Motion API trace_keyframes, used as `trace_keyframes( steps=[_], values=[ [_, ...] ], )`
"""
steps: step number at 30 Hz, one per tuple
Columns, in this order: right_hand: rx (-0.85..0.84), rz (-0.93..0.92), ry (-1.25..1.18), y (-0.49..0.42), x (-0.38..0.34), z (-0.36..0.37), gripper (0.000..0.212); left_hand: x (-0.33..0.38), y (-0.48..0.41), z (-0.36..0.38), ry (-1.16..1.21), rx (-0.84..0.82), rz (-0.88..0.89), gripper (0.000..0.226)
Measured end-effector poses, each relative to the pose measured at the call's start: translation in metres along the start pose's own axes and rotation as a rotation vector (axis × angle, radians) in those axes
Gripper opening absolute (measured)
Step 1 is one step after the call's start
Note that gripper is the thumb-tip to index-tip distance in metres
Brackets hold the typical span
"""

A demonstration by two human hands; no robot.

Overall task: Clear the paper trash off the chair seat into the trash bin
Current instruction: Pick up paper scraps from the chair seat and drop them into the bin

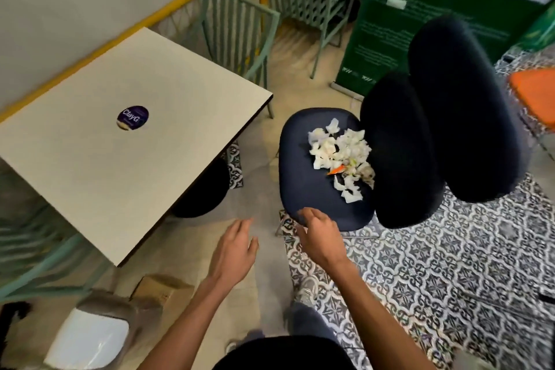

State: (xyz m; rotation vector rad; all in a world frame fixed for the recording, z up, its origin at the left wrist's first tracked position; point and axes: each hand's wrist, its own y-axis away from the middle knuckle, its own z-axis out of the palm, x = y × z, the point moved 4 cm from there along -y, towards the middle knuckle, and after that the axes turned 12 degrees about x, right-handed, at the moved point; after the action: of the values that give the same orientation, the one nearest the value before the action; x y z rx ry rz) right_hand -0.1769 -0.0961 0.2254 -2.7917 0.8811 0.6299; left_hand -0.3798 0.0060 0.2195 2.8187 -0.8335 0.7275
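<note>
A pile of torn white paper scraps [342,156], with one orange bit among them, lies on the dark blue chair seat [303,177], close to the backrest. My right hand [318,234] hovers at the seat's front edge, fingers curled loosely, holding nothing. Just left of the chair, over the floor, my left hand [234,249] has its fingers spread and is empty. At the bottom left stands the trash bin [90,336], lined with a white bag, below the table's corner.
A pale square table [120,159] with a round purple sticker stands on the left. Green metal chairs [237,24] are behind it. A dark backrest [456,117] rises at the right of the seat. A cardboard box [159,288] lies by the bin.
</note>
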Motion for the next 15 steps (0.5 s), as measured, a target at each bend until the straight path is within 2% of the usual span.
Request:
trace_keyframes(
  steps=[5,15],
  values=[
    [-0.035,0.12,0.004,-0.038,0.082,-0.014,0.037,0.071,-0.054,0.053,0.003,-0.096,0.05,0.044],
    [-0.139,0.337,0.032,-0.083,0.187,0.002,0.033,0.143,-0.148,0.153,-0.067,-0.378,0.178,0.043]
  ],
)
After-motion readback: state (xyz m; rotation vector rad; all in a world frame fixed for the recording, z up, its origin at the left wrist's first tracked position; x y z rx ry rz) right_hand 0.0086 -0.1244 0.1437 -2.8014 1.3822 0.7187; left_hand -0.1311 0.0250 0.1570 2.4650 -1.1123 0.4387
